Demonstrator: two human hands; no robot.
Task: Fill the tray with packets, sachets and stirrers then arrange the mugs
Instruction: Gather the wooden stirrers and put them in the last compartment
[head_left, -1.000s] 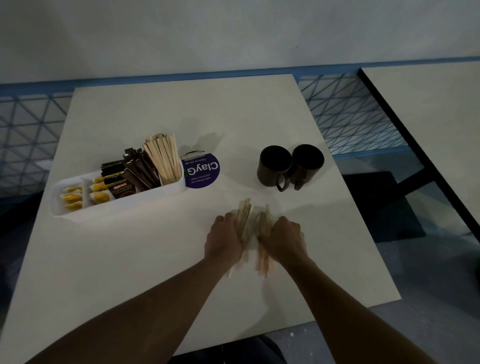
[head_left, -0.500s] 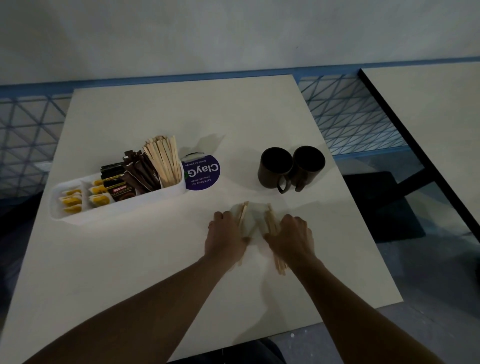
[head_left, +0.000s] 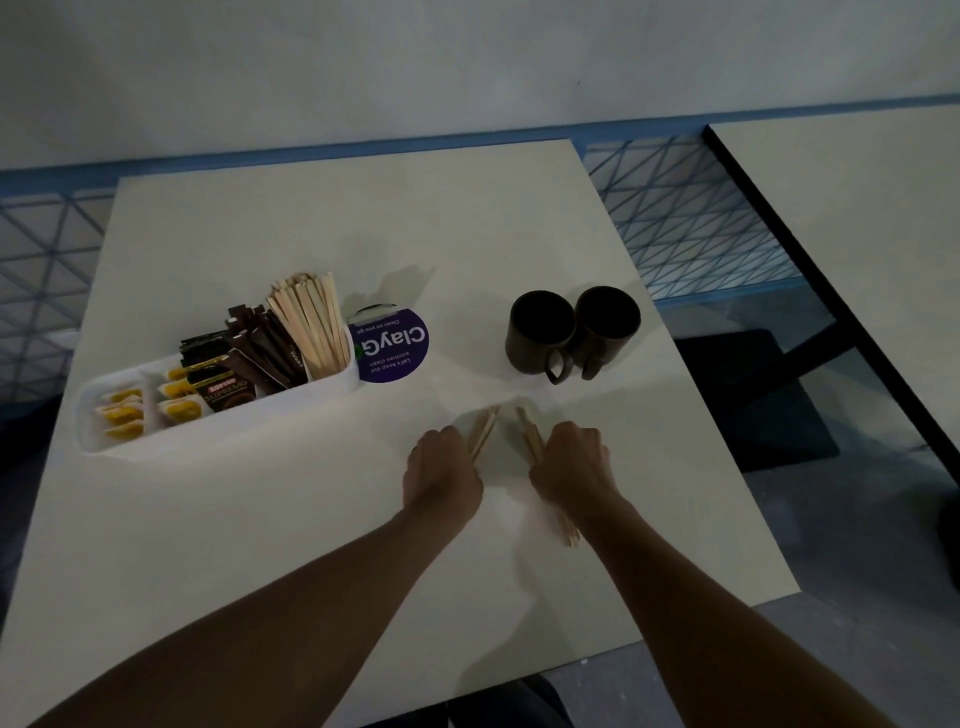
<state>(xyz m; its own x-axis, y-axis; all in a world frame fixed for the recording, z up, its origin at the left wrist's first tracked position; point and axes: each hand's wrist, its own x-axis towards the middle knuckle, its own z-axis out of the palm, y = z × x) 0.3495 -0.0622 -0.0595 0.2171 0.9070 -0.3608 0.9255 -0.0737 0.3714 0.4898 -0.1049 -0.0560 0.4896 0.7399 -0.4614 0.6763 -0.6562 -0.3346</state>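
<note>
Watching both hands low over the table. Left hand curls round the left stirrer bundle; right hand grips the right stirrer bundle, tails showing beneath its wrist. I cannot see fingertips; knuckles hide them. Tray sits left, well apart, holding sachets, packets and upright stirrers. Left mug touches right mug, far right.
</note>
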